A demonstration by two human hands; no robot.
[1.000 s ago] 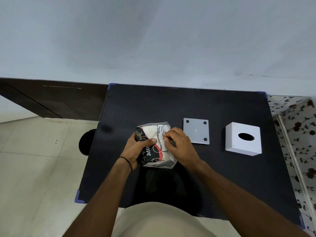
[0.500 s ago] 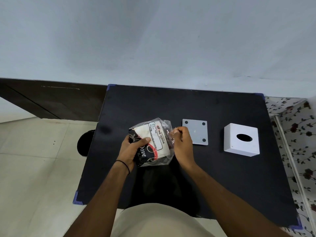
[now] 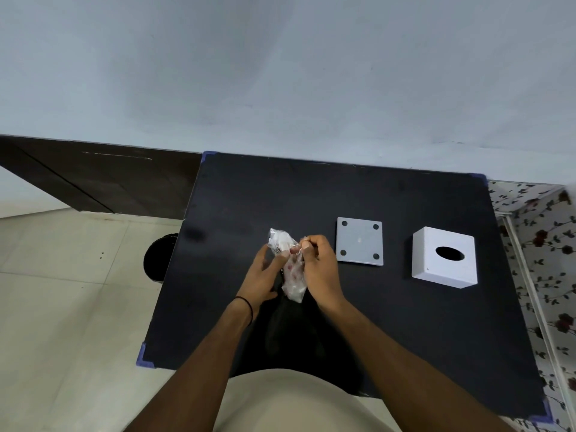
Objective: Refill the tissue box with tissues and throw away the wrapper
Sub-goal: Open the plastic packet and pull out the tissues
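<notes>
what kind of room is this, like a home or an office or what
Most likely a room in a home, though that is a guess. A small black table stands against a plain pale wall on a tiled floor, and flower-patterned fabric shows at the right edge. Nothing here looks like office or shop fittings.

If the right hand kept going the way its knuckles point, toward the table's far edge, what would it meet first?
Probably nothing: the right hand, pinching the tissue pack, faces bare table; the grey base plate lies off to its right. Depth is uncertain.
</notes>
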